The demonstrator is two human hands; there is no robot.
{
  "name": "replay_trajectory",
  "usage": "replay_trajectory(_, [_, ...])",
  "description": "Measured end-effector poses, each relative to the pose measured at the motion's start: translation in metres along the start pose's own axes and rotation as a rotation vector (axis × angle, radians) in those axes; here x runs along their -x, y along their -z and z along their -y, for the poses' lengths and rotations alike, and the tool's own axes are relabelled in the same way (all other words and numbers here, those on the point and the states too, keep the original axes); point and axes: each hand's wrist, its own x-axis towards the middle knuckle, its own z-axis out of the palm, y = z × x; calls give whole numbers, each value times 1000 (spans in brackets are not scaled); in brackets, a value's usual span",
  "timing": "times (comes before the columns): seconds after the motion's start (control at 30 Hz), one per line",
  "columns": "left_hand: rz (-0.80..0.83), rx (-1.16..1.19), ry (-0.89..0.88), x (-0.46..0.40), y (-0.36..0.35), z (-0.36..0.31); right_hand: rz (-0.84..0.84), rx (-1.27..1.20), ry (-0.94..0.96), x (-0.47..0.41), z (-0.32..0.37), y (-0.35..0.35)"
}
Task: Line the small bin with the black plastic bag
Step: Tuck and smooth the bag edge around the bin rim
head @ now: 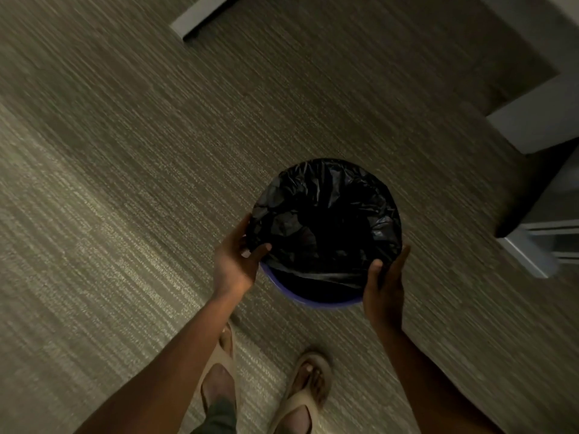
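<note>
Striped grey carpet [125,183] spreads beneath my hands, with pale furniture [539,126] beyond my right. Between my palms sits the small bin [313,300], its purple rim bare only on my side; the crinkled black plastic bag [322,214] covers the rest. My left hand [235,264] pinches the bag's edge, and my right hand [383,285] presses thumb against rim. The bin's inside is too dark to read.

We see a glossy black bag [322,214] in a bin [313,300] with a purple-blue rim, on grey-beige carpet [125,151] with fine streaky stripes. Sandals [308,389] are tan, and the furniture [532,126] looks pale grey.
</note>
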Motion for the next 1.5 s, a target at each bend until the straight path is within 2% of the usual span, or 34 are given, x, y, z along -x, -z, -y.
replay_trajectory(0.07, [61,-26,-17,-4,5,5,30,2,7,0,-3,6])
replay_trajectory(0.17, [125,116,131,-11,15,7,62,12,-10,1,-6,16])
replay_trajectory(0.27, [143,-35,136,-9,29,10,95,-9,-34,12,-7,23])
replay_trajectory(0.33, [53,-221,82,-2,33,8,70,-21,-53,22,-8,24])
replay_trajectory(0.4, [-75,-269,56,13,29,3,-35,-69,-122,30,-9,23])
replay_trajectory(0.5, [-116,-83,185,34,11,-6,-41,-313,-336,33,-2,19])
replay_trajectory(0.57, [-89,-59,240,40,1,-5,-20,-389,-374,27,1,15])
replay_trajectory(0.67, [-84,-60,266,43,-6,3,-52,-281,-349,21,-1,8])
replay_trajectory(0.77, [-150,146,410,54,-10,14,-42,-112,-297,25,-7,4])
replay_trajectory(0.83, [-161,324,494,61,-13,17,-48,-86,-269,29,-9,4])
replay_trajectory(0.93, [-182,433,495,66,-18,14,-55,-49,-228,35,-11,6])
replay_trajectory(1.03, [-258,319,443,67,-22,3,-40,-10,-146,48,-14,5])
replay_trajectory(1.1, [-261,129,394,64,-27,-4,-51,-24,-88,56,-18,4])
replay_trajectory(1.17, [-245,52,402,59,-33,-10,-62,-57,-64,63,-22,2])
replay_trajectory(1.37, [-300,1,459,53,-35,-16,-30,-93,-89,76,-24,-9])
replay_trajectory(1.5, [-336,-186,322,61,-37,-28,-35,-132,-136,82,-17,-16])
